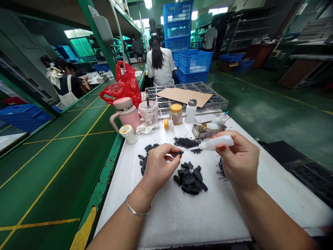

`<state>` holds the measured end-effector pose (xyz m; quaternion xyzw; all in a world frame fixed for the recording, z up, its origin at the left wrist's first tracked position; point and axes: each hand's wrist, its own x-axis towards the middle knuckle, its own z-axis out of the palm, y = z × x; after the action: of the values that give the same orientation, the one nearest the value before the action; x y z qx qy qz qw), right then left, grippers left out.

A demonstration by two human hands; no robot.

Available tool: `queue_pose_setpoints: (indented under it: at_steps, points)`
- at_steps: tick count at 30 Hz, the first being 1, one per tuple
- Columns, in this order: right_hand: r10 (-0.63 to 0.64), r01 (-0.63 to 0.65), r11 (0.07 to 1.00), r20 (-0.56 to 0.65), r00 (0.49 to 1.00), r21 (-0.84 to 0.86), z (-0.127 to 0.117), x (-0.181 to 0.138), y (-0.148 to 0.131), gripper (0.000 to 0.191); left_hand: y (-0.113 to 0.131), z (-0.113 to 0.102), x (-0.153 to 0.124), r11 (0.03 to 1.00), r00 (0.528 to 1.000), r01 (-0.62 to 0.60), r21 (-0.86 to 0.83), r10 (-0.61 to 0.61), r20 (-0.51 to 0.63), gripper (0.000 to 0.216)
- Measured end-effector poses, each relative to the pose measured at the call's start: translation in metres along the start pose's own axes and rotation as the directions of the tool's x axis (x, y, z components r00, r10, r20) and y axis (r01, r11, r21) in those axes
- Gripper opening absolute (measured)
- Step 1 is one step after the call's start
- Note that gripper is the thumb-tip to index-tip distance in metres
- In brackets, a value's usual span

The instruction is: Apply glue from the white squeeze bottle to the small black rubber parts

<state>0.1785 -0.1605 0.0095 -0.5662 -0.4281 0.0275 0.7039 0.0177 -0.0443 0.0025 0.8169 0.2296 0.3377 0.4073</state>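
Between thumb and fingers, my left hand (160,165) pinches a small black part (178,153) above the white table top (161,222). My right hand (241,159) is closed around a white glue bottle (221,141), tilted so its thin nozzle points left. The tip reaches the black part or stops very near it; I cannot tell which. Below and between my hands lies a pile of black curved parts (191,178). Another black pile (143,161) is partly hidden behind my left hand. Small black rings (186,142) lie beyond, and thin black pieces (220,169) sit beside my right hand.
A pink mug (127,113), a white-lidded cup (148,113), a yellow-lidded jar (176,114) and a silver-capped bottle (191,111) line the back. Behind them, cardboard (184,95) covers part of a divided tray (218,100). A green conveyor (59,166) runs along the left; co-workers sit further off.
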Motion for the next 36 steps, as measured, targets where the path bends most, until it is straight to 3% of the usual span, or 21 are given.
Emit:
queue_pose_setpoints:
  at_steps: [16,24,28,31,34,36]
  points:
    - [-0.022,0.022,1.000,-0.010,1.000,0.001,0.003,0.001,-0.003,0.019,0.000,0.000,0.000,1.000,1.000,0.006,0.002,-0.006,-0.005,0.012]
    - [0.028,-0.026,0.999,-0.048,0.998,0.034,0.001,0.001,0.000,0.024,0.001,0.000,0.000,1.000,1.000,0.014,-0.005,-0.014,-0.008,0.012]
    - [0.134,-0.126,0.973,-0.029,0.991,0.192,-0.002,0.005,0.001,0.020,0.000,0.000,0.000,0.999,1.000,0.025,-0.022,-0.025,-0.011,0.011]
    - [0.276,-0.255,0.905,-0.014,0.961,0.341,-0.004,0.011,0.005,0.020,-0.001,0.000,0.000,0.997,0.998,0.057,-0.053,-0.057,-0.009,0.011]
    - [0.410,-0.381,0.820,0.026,0.912,0.426,-0.005,0.015,0.010,0.019,-0.002,-0.001,0.001,0.974,0.990,0.139,-0.179,-0.140,0.004,0.021]
    - [0.462,-0.464,0.767,0.121,0.879,0.444,-0.003,0.015,0.012,0.031,-0.001,-0.002,0.003,0.929,0.978,0.208,-0.307,-0.207,0.038,0.035]
